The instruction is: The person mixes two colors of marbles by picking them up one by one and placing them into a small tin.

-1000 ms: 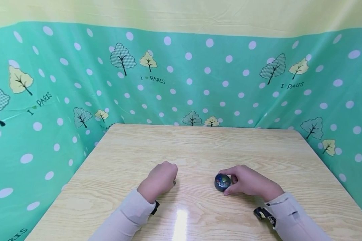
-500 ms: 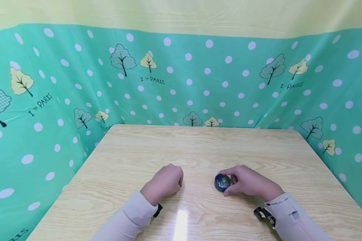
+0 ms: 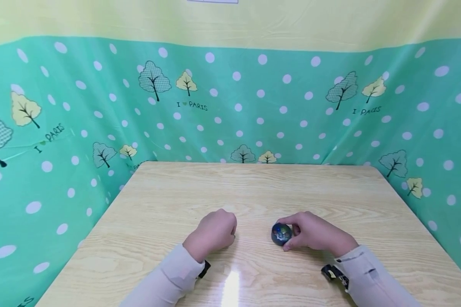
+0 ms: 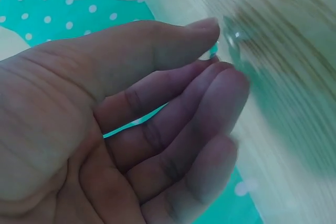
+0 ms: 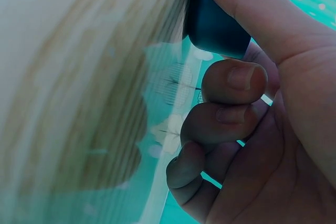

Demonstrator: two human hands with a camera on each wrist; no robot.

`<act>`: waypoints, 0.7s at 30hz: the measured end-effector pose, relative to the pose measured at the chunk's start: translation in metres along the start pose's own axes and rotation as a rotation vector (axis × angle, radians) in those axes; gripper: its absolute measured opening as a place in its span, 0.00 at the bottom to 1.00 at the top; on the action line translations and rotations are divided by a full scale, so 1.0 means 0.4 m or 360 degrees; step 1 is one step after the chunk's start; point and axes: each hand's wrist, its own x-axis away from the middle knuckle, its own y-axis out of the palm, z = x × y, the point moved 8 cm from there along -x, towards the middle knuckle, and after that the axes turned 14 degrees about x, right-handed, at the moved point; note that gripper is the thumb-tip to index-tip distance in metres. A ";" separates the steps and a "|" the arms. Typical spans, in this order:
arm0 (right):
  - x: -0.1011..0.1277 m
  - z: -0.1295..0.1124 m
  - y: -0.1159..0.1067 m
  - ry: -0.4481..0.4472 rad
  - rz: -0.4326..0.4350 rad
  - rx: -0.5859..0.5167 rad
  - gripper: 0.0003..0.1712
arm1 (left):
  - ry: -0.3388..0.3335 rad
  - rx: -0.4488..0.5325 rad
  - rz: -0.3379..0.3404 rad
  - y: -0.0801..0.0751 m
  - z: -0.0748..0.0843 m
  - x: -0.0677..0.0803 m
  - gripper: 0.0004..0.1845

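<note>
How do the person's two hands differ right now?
The right hand grips a small dark blue ball between thumb and fingers; the left hand holds nothing I can make out. The left hand's fingers curl loosely toward the palm, while the right hand's wrap round the ball. Both rest on the wooden table, in pale sleeves.

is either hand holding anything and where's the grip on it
The right hand holds a small dark blue ball on the table, its grip on the ball's right side: thumb near, fingers over the top. The left hand holds nothing visible.
</note>
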 end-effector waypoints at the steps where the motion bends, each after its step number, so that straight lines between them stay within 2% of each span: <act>1: 0.000 0.000 0.000 -0.0002 0.0000 0.0000 0.45 | 0.0001 -0.0018 -0.0001 0.000 0.004 -0.003 0.26; 6: -0.001 -0.001 -0.001 -0.0011 0.0007 0.0017 0.44 | -0.0005 -0.0092 0.0007 -0.001 0.029 -0.022 0.24; 13: -0.002 -0.005 -0.003 -0.0030 0.0011 0.0026 0.44 | 0.0004 -0.0144 0.0037 -0.008 0.054 -0.040 0.13; 21: -0.002 -0.003 -0.001 0.0015 -0.0005 0.0006 0.44 | 0.0054 -0.0192 0.0110 -0.021 0.079 -0.053 0.04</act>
